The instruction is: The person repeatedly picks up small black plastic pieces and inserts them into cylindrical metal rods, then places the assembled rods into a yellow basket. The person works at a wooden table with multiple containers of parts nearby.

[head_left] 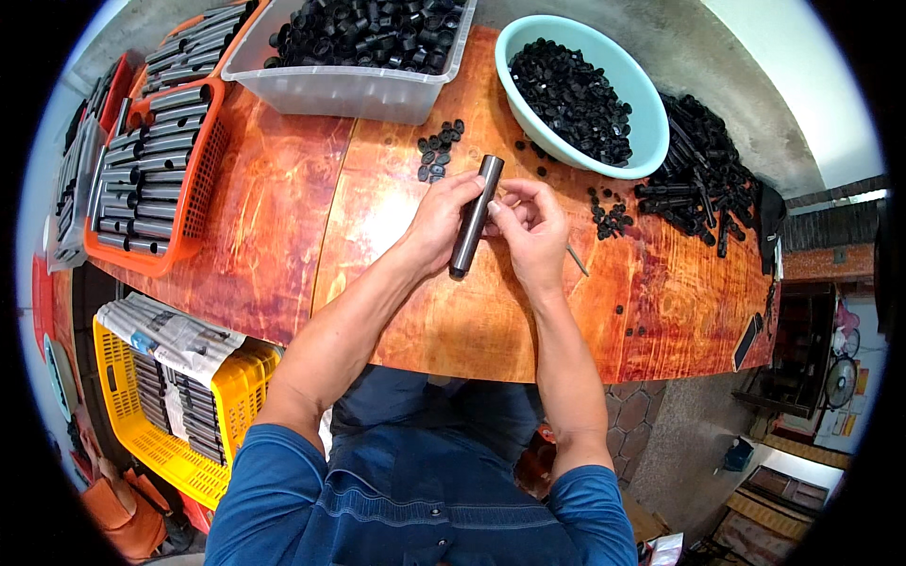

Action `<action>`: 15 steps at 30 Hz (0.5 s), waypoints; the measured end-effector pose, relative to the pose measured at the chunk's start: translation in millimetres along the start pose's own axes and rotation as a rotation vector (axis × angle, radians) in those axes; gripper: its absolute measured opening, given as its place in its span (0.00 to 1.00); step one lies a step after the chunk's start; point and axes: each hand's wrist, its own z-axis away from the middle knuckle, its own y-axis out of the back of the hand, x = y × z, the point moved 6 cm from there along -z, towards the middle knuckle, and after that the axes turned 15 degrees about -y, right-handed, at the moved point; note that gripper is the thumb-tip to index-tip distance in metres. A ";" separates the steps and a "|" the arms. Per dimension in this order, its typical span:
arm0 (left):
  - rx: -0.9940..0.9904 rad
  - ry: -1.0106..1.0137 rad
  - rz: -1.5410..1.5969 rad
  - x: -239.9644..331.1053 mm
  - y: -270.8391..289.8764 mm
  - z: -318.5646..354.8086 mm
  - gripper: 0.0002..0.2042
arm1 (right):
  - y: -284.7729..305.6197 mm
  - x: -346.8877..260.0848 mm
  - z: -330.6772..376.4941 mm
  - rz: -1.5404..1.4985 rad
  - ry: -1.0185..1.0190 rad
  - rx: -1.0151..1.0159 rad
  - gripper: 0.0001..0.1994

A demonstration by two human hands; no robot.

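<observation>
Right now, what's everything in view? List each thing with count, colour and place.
tube: one, dark grey metal, held over the table between both hands
table: one, orange-brown wood, across the middle
bowl: one, pale green, far right, full of black caps
clear bin: one, far centre, filled with black parts
loose caps: small cluster, black, just beyond the tube
pile of parts: one heap, black, right of the bowl
orange crate: one, far left, rows of grey tubes
yellow crate: one, below the table at left, tubes under newspaper
thin rod: one, pale, on the table by the right hand
left hand: grips the tube
right hand: fingers on the tube
</observation>
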 end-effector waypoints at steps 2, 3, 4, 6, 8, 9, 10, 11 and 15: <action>-0.014 0.052 0.001 -2.2 4.4 -0.4 0.12 | -0.3 -8.4 2.5 -0.042 -0.006 -0.002 0.10; -0.020 0.077 0.000 -2.9 5.9 0.1 0.12 | 0.1 -10.7 3.2 -0.065 -0.009 -0.004 0.10; -0.005 0.075 0.008 -2.3 6.8 1.3 0.12 | 1.1 -10.7 2.5 -0.030 0.002 0.002 0.10; 0.019 0.074 0.028 0.7 3.7 3.4 0.11 | 2.9 -10.6 1.8 0.001 0.008 0.014 0.10; 0.028 0.059 0.033 1.0 1.0 3.3 0.11 | 4.6 -9.8 0.8 0.021 0.007 0.023 0.09; 0.033 0.052 0.036 1.3 -0.1 3.4 0.11 | 5.7 -8.9 0.0 0.025 0.002 0.027 0.09; 0.017 0.034 0.047 2.6 -2.2 4.1 0.11 | 6.9 -7.7 -0.9 0.029 -0.003 0.031 0.09; 0.001 0.017 0.059 3.6 -4.4 4.9 0.11 | 9.6 -5.5 -2.6 0.013 -0.007 0.024 0.09; -0.096 -0.011 0.070 6.7 -13.4 10.8 0.15 | 13.5 -5.3 -6.7 -0.091 0.008 0.029 0.11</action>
